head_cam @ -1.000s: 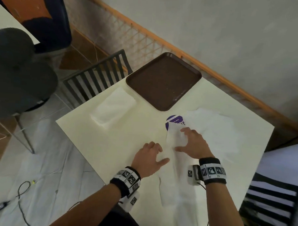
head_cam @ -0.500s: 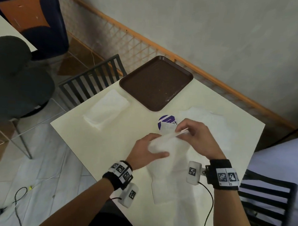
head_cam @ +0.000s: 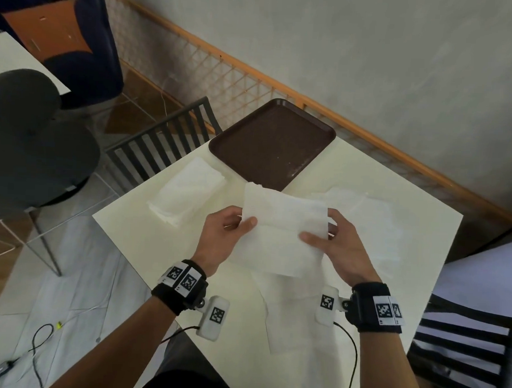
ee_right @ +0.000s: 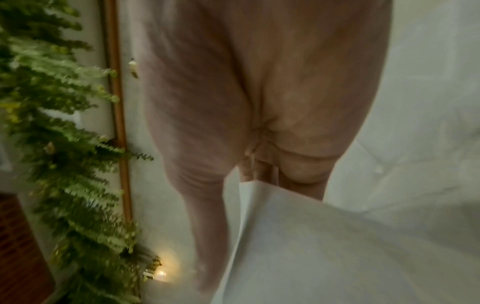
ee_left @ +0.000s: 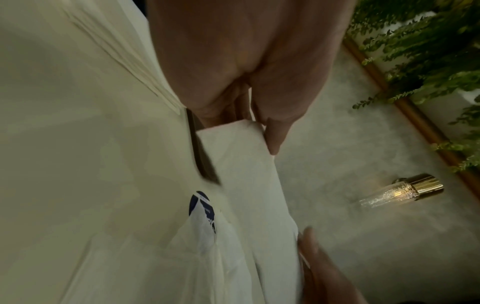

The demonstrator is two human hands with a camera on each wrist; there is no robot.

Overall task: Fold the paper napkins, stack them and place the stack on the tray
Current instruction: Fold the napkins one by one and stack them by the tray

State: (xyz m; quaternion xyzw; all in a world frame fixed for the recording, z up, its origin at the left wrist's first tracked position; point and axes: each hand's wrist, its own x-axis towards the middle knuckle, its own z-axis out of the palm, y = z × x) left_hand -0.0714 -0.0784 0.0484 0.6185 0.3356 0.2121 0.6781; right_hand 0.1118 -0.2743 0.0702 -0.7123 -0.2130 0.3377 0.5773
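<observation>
Both hands hold one white paper napkin (head_cam: 280,224) up above the cream table (head_cam: 135,235), its far edge folded over toward me. My left hand (head_cam: 233,226) pinches its left edge, thumb on top; the napkin (ee_left: 241,164) shows under that thumb. My right hand (head_cam: 323,236) pinches the right edge, and the napkin (ee_right: 324,246) hangs below those fingers. A stack of folded napkins (head_cam: 187,195) lies at the table's left. Loose unfolded napkins (head_cam: 365,216) lie to the right and under my hands. The brown tray (head_cam: 271,143) sits bare at the far corner.
A dark slatted chair (head_cam: 163,148) stands behind the table's left edge, another chair (head_cam: 459,346) at the right. A grey round seat (head_cam: 31,143) is at far left. A wooden mesh rail (head_cam: 253,85) runs along the wall. Cables (head_cam: 43,340) lie on the floor.
A second ago both hands pressed a napkin flat on the table. They have since lifted it off the surface and hold it stretched between them, covering the blue sticker.
</observation>
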